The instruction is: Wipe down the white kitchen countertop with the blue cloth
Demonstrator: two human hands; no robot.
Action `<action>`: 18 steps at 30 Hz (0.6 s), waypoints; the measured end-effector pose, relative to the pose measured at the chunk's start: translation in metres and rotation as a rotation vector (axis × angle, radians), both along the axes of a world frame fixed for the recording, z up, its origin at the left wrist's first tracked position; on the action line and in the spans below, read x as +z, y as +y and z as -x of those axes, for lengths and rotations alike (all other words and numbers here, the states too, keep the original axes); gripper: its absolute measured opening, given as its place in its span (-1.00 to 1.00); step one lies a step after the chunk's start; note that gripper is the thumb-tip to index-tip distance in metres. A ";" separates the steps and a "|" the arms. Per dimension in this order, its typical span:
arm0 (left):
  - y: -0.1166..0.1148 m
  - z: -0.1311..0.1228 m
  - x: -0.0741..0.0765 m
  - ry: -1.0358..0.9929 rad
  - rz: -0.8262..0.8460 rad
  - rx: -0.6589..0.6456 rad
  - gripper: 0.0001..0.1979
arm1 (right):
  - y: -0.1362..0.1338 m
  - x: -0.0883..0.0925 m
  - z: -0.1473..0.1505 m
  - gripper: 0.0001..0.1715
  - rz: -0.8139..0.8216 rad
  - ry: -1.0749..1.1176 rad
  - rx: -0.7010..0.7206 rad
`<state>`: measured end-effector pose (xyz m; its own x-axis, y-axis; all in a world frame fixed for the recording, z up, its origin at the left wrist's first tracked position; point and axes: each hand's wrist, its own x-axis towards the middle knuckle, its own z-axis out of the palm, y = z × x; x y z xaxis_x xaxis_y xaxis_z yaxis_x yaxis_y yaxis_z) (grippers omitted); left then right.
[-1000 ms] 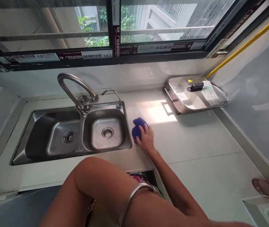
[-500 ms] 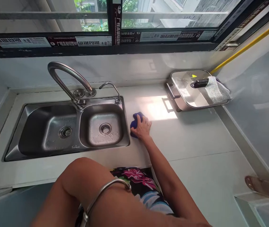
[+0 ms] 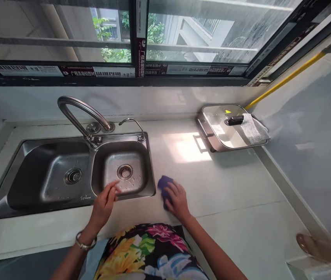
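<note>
A dark blue cloth (image 3: 164, 184) lies bunched on the white counter (image 3: 229, 179), just right of the steel sink. My right hand (image 3: 178, 199) presses on it, fingers curled over its right side. My left hand (image 3: 106, 202) hovers near the front rim of the right basin (image 3: 136, 155), with a metal bangle (image 3: 86, 245) on its wrist. Its fingers point up and right, somewhat apart, and nothing shows in them.
A curved faucet (image 3: 81, 105) and a small tap (image 3: 133, 121) stand behind the double sink (image 3: 5, 194). At the back right sits a glass-lidded electric pan (image 3: 223, 128) with a grey cloth (image 3: 255, 129) on it. A yellow pipe (image 3: 284, 81) runs along the wall.
My left hand has come down from close in front of the camera to the sink's front. My right hand and the blue cloth have moved toward my body. The view has tilted up.
</note>
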<state>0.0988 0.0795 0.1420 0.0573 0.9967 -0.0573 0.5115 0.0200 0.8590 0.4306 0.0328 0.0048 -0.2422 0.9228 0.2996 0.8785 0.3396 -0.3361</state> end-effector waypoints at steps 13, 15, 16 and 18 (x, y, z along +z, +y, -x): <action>-0.132 0.082 -0.137 0.539 -0.296 0.169 -0.63 | 0.127 -0.011 0.039 -0.47 0.013 -0.050 0.047; -0.129 0.082 -0.145 0.581 -0.347 0.208 -0.66 | 0.155 -0.013 0.042 -0.48 0.005 -0.060 0.025; -0.127 0.082 -0.149 0.601 -0.366 0.230 -0.67 | 0.168 -0.014 0.043 -0.48 0.002 -0.062 0.012; -0.127 0.083 -0.158 0.631 -0.382 0.245 -0.70 | 0.193 -0.014 0.045 -0.50 -0.003 -0.068 -0.017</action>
<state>0.0157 -0.0471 -0.0159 -0.0964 0.9340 0.3439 0.9251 -0.0434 0.3772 0.3856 0.2261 -0.0095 -0.2461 0.9262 0.2857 0.9048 0.3252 -0.2749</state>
